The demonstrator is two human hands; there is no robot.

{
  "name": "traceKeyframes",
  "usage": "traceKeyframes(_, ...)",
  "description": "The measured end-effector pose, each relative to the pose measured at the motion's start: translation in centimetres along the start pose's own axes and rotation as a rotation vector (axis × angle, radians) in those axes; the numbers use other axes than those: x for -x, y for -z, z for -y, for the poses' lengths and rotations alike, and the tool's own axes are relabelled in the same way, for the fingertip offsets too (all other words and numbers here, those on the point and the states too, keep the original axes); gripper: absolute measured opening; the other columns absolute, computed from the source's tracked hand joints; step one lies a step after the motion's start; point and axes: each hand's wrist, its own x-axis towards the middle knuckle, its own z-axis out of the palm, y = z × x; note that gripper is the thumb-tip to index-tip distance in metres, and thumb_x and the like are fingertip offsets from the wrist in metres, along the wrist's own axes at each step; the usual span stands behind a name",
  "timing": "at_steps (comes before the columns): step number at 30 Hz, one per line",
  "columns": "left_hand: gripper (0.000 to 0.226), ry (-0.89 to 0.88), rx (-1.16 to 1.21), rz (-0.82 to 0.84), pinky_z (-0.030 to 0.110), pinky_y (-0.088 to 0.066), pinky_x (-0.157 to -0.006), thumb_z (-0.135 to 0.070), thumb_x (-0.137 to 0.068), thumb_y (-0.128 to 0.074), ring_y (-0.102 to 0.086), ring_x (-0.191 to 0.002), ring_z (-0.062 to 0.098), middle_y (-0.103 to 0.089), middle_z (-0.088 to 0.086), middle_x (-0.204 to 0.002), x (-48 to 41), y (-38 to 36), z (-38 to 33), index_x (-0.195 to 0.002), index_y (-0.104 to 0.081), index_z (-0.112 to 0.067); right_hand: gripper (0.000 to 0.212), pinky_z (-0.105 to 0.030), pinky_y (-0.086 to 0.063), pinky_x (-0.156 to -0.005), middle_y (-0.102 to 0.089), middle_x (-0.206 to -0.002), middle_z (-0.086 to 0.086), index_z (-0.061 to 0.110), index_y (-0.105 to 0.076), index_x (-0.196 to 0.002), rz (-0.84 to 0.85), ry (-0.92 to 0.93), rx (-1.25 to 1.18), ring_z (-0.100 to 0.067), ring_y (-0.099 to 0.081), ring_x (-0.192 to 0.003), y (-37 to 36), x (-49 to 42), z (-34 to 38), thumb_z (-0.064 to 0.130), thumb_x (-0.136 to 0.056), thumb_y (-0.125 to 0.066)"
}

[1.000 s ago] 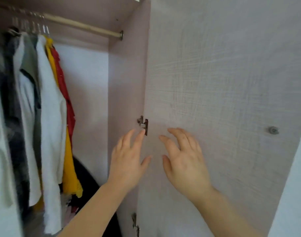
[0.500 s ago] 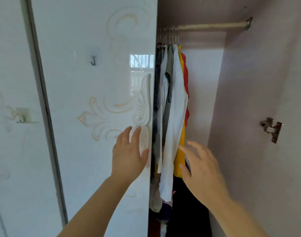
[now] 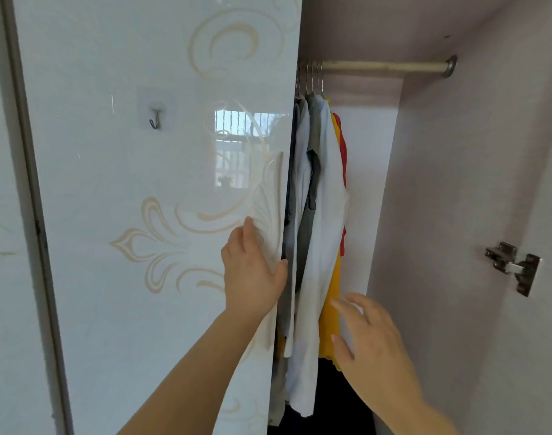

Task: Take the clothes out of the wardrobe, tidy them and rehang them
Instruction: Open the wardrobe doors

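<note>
Through the head camera I saw a wardrobe with its glossy white left door (image 3: 142,215) closed and the right side standing open. The left hand (image 3: 252,271) lay flat on that door at its right edge, fingers straight over the raised shell-shaped handle (image 3: 270,196), thumb at the door's edge, gripping nothing. The right hand (image 3: 368,337) was lower and to the right, fingers spread and relaxed, holding nothing, in front of the hem of a yellow garment (image 3: 329,309); I could not tell whether it touched the cloth. The clothes (image 3: 318,215) hung inside, bunched at the left end of the rail (image 3: 384,65) just behind the door's edge: grey and white pieces, then yellow, then red. A small adhesive hook (image 3: 155,117) sat on the door front, and a metal hinge (image 3: 513,265) showed on the wardrobe's right side.
</note>
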Motion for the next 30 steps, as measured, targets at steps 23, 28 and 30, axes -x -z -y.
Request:
traceKeyframes(23,0.089,0.153,-0.076,-0.043,0.020,-0.037,-0.083,-0.068,-0.063,-0.064,-0.038,-0.111,0.002,-0.033,-0.023,-0.119,8.9,15.5,-1.5,-0.135,-0.025,-0.034,0.053,-0.015,-0.027,-0.099,-0.035,-0.139,0.013,0.033,-0.031,-0.141,0.096,0.438,-0.588,-0.003,-0.030,-0.128,1.1,1.5,8.9,0.030,-0.093,-0.051)
traceKeyframes(28,0.087,0.211,-0.160,-0.072,0.035,-0.047,-0.092,-0.067,-0.062,-0.065,-0.048,-0.116,0.013,-0.045,-0.010,-0.132,11.4,21.6,-1.0,-0.133,-0.030,-0.030,0.066,-0.027,-0.030,-0.109,-0.026,-0.145,0.016,0.042,-0.012,-0.143,0.176,0.594,-0.781,-0.003,-0.022,-0.136,0.3,2.8,14.2,0.038,-0.090,-0.051)
traceKeyframes(30,0.079,0.197,-0.141,-0.051,0.034,-0.049,-0.091,-0.063,-0.065,-0.064,-0.052,-0.110,0.009,-0.050,-0.012,-0.125,12.0,23.7,-1.0,-0.131,-0.035,-0.030,0.071,-0.027,-0.026,-0.111,-0.023,-0.145,0.019,0.051,-0.002,-0.137,0.191,0.637,-0.824,-0.002,-0.019,-0.137,-0.2,3.2,16.5,0.040,-0.089,-0.054)
